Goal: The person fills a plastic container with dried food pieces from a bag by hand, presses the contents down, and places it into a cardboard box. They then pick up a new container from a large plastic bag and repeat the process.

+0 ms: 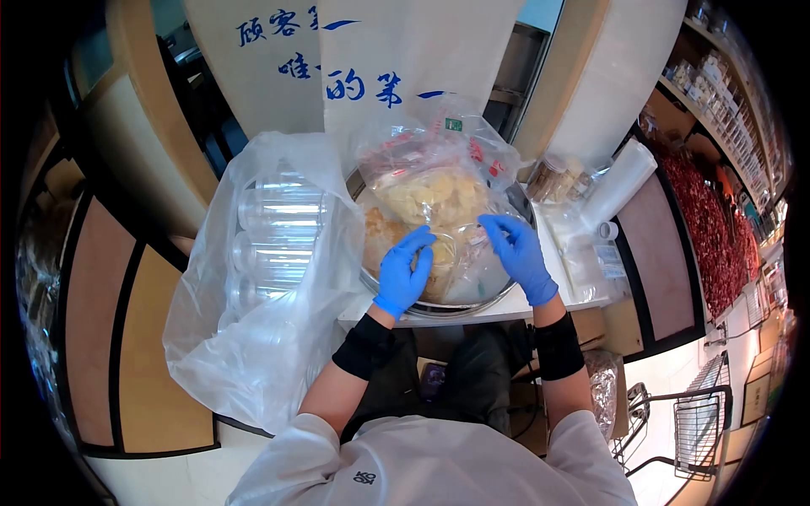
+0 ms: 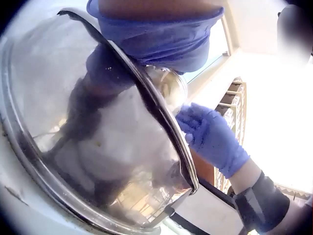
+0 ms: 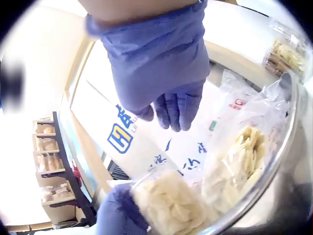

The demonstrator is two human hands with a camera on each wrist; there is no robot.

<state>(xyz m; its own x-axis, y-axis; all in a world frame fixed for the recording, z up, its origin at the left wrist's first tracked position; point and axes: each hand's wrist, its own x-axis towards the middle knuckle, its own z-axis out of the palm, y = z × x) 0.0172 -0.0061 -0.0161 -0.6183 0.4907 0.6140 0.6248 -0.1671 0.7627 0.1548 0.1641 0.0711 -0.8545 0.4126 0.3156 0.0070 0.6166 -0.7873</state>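
At frame centre, a blue-gloved left hand [image 1: 403,274] curls round a clear packet [image 3: 171,205] of pale flakes. The right hand [image 1: 519,253] pinches the film of a clear bag [image 1: 434,198] lying in a steel bowl [image 1: 460,308]. The bag looks light, crinkly and slippery, its contents brittle, and is best gripped at the gathered neck.

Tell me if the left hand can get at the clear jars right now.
Probably not: the left hand grips a tub of flakes, and the plastic sack wraps the clear jars.
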